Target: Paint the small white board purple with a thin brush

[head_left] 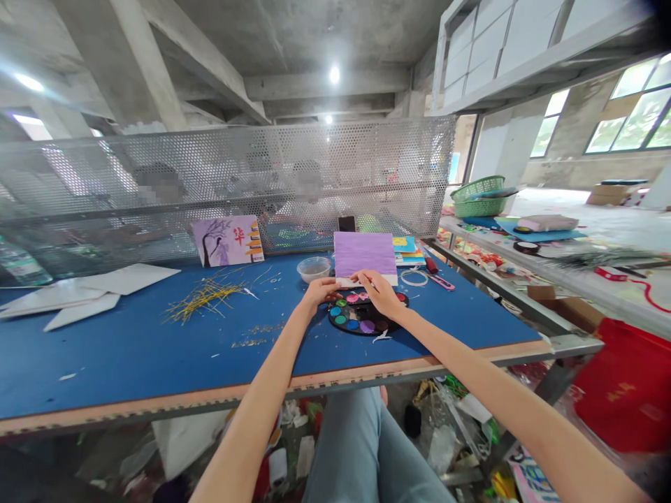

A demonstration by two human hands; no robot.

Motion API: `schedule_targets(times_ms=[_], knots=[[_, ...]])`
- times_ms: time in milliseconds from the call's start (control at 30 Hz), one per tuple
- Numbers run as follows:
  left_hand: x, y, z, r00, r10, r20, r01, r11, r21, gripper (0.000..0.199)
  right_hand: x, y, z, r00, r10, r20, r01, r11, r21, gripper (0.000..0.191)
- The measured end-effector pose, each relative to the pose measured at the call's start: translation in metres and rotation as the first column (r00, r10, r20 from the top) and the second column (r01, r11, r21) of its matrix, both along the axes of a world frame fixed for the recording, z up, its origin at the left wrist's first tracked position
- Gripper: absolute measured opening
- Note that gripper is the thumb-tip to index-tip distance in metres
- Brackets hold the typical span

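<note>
A purple-painted board (365,256) lies on the blue table, with a white strip along its near edge. My left hand (321,292) is at the board's lower left corner, its fingers bent together against the edge. My right hand (378,293) reaches over the paint palette (340,320), fingers curled at the white strip; what its fingertips pinch is too small to make out. The black palette holds several round colour pans and sits below both hands, partly covered by the right one. A clear plastic bowl (313,268) stands just beyond my left hand.
A painted card (228,241) leans on the perforated metal screen (293,175). Yellow twigs (204,299) and white boards (110,285) lie to the left. On the right are a tape ring (414,278), a pink cutter (442,282) and a phone (347,223) behind.
</note>
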State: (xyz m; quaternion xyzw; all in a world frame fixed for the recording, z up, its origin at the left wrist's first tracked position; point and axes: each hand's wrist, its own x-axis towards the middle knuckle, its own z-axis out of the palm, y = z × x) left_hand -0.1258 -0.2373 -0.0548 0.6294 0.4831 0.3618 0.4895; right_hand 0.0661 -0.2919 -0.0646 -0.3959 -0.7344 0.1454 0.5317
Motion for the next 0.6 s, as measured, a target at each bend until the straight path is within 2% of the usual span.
schedule_targets(times_ms=[600], knots=[[0.0009,-0.0035,0.0044,1.0,0.002,-0.022,-0.002,1.0,-0.019,0.024,0.0015,-0.0004,0.0006,0.998,-0.052,0.03,0.052,0.999,0.016,0.04]])
